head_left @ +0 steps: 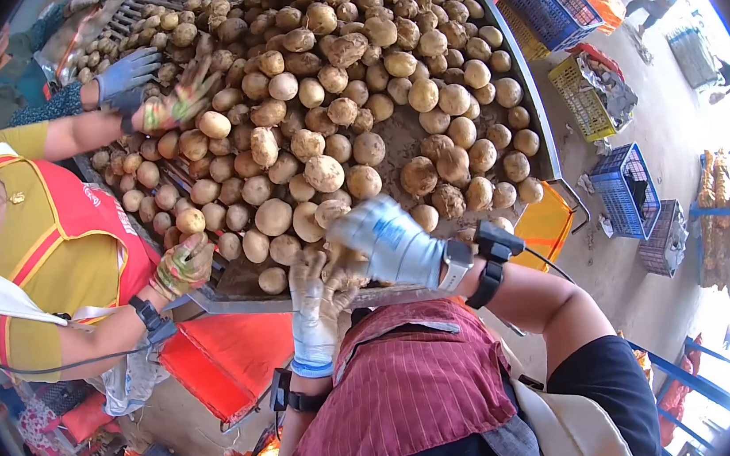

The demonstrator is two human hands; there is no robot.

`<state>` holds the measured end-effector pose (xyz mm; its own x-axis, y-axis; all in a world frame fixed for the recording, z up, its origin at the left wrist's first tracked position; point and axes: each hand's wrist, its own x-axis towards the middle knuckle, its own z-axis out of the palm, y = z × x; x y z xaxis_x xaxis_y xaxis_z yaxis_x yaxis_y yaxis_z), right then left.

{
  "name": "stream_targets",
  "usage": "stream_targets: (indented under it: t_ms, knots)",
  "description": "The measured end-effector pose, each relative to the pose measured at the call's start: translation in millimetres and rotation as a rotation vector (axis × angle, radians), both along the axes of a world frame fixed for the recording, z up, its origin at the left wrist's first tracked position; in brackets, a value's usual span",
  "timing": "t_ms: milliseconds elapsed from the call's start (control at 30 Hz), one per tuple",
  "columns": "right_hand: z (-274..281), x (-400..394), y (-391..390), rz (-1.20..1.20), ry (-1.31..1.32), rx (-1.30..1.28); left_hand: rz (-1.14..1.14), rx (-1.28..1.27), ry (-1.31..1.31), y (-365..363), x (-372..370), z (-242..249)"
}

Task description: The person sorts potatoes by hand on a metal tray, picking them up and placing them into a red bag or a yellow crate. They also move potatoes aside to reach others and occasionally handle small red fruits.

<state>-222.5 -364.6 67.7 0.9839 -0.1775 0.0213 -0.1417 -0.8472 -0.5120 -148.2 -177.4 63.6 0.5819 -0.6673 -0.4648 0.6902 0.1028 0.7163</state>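
Note:
Round tan tubers that look like potatoes (324,173) lie piled on a metal-edged sorting table (425,291) in front of me. At the near edge is my left hand (312,300), in a white and blue glove with soiled fingers. Its fingers point up and stand apart, with no tuber clearly visible in them. Close beside it, my right hand (389,241), in a light blue and white glove, is over the pile's near edge. Motion blurs it, and its fingertips are hard to make out. Darker, rough tubers (419,176) lie ahead of it.
To my left, a person in a red apron (82,200) has both gloved hands at the pile; another gloved hand (128,73) reaches in beyond. A red bin (232,362) and an orange bin (547,228) hang below the edge. Crates (626,192) stand at right.

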Motion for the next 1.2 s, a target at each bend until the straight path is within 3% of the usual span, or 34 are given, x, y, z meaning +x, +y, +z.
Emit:
stream_targets:
  t_ms: [33,67,100,167,267,300,367,500,567,700,767,867,900,933,1000,1033,1067,1100,1167,1200]
  knots:
    - [-10.1,2.4,5.0,-0.004,-0.228,-0.047,-0.018,-0.015,0.065,-2.8,-1.3,2.4]
    - [-2.1,15.6,-9.8,-0.18,-0.048,0.014,0.012,0.196,0.098,3.2,-2.7,-10.9]
    - [5.6,32.9,-36.7,-0.353,0.134,0.077,0.011,0.192,0.097,8.4,-0.8,-15.6]
    - [-35.3,55.8,-85.4,-0.576,-0.32,-0.196,-0.056,0.159,0.158,16.2,4.3,-19.5]
    - [-41.6,79.2,-112.5,-0.367,-0.213,-0.262,0.006,0.149,0.203,11.3,2.9,-25.8]
    - [-43.4,79.3,-105.1,-0.373,-0.113,-0.367,0.068,0.133,0.258,11.4,2.1,-26.8]
    - [-41.5,69.8,-95.9,-0.377,0.047,-0.291,0.084,0.083,0.314,13.1,8.5,-23.8]
    - [-64.1,46.2,-90.9,-0.495,0.117,-0.221,0.153,-0.107,0.359,22.4,17.9,-14.0]
    - [-62.4,30.8,-96.2,-0.433,0.138,-0.166,0.339,0.038,0.274,50.2,29.3,-18.7]
    - [-60.2,-19.7,-81.7,-0.328,0.084,-0.202,0.674,0.085,0.181,197.6,77.3,-55.5]
    - [-59.2,-39.3,-86.4,-0.387,0.081,-0.095,1.235,-0.083,0.385,263.4,98.2,-70.1]
    - [-58.4,-49.2,-80.3,-0.701,-0.147,0.13,1.044,0.025,0.46,246.3,89.5,-47.0]
    - [-42.9,-39.0,-68.1,-0.709,-0.234,0.191,0.826,-0.028,0.445,218.7,78.1,-40.4]
    - [-35.7,-29.5,-49.4,-0.616,-0.273,0.452,0.606,-0.082,0.428,173.9,65.1,-32.4]
    - [-10.8,-1.5,0.5,-0.273,-0.197,0.468,0.366,0.068,0.459,77.1,39.4,16.0]
    - [3.4,4.6,23.7,-0.114,-0.195,0.84,0.353,0.072,0.461,57.9,39.3,13.0]
    - [5.0,17.8,38.9,-0.048,-0.277,0.568,0.303,0.018,0.479,43.6,38.2,7.4]
    - [0.8,29.0,45.7,0.004,-0.163,0.346,0.26,-0.036,0.495,38.3,35.8,0.9]
    - [-23.1,40.9,37.8,-0.047,-0.165,-0.139,0.266,-0.058,0.502,57.3,45.2,-28.6]
    - [-31.6,39.7,26.9,-0.138,-0.217,-0.221,0.269,-0.082,0.504,62.8,50.0,-32.3]
